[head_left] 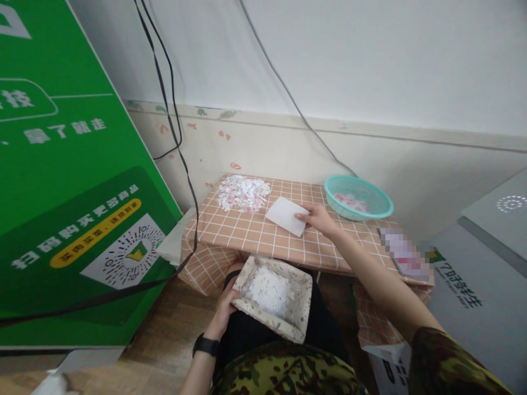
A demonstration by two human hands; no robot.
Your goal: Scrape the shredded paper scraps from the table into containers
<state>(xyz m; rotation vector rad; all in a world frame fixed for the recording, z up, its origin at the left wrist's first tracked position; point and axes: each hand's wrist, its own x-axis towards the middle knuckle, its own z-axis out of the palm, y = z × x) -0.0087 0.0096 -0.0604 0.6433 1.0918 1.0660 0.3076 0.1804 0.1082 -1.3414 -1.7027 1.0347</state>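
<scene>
My left hand (227,303) grips the left rim of a shallow, patterned rectangular box (302,307) resting on my lap. Small white paper scraps (269,289) lie inside it. Over the table, my right hand (318,218) pinches the right corner of a white card (286,215), which looks like a folded sheet or stiff paper. To the card's left is a heap of torn paper pieces (242,192), white with some pink. Beyond my right hand stands a turquoise plastic basket (358,209) with pink and white scraps in it.
A checked brown cloth (230,233) covers the small table against the wall. A flat phone-like object (405,255) lies at its right end. Left stands a large green panel (82,181), with black cables (191,186) hanging before it. A grey cabinet (477,291) is at right.
</scene>
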